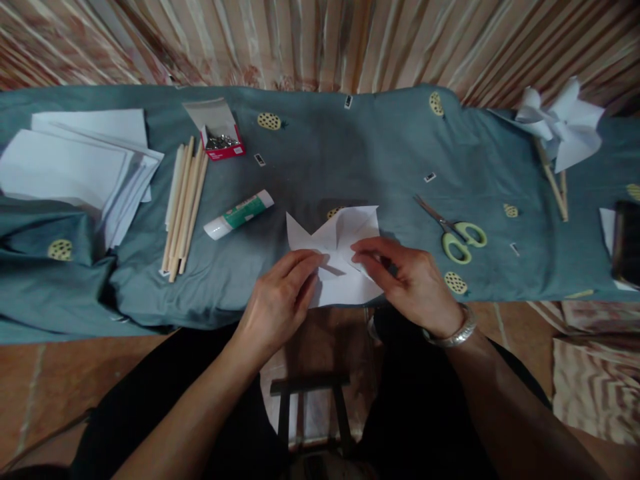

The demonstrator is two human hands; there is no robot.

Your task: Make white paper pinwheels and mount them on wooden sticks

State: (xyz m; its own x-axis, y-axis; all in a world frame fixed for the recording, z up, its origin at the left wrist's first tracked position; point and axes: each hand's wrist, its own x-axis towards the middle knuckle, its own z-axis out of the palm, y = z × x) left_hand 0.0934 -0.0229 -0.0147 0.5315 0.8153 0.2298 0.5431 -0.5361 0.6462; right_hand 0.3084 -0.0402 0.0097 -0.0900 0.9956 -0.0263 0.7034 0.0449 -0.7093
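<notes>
A white paper pinwheel blank (345,289), cut and partly folded, lies at the front edge of the cloth-covered table. My left hand (285,293) is closed at its left side, thumb and forefinger together on the paper near the middle. From the right, my right hand (410,277) pinches a folded flap of the same paper. Two points of the sheet stand out toward the far side. Green-handled scissors (455,237) lie to the right of my right hand. Left of the paper is a glue stick (239,214).
Several wooden sticks (184,210) lie at the left, below an open red box of metal pins (223,141). White paper sheets (70,163) are stacked at far left. Finished paper pinwheels (565,127) on sticks lie at far right, near a dark phone-like object (626,243).
</notes>
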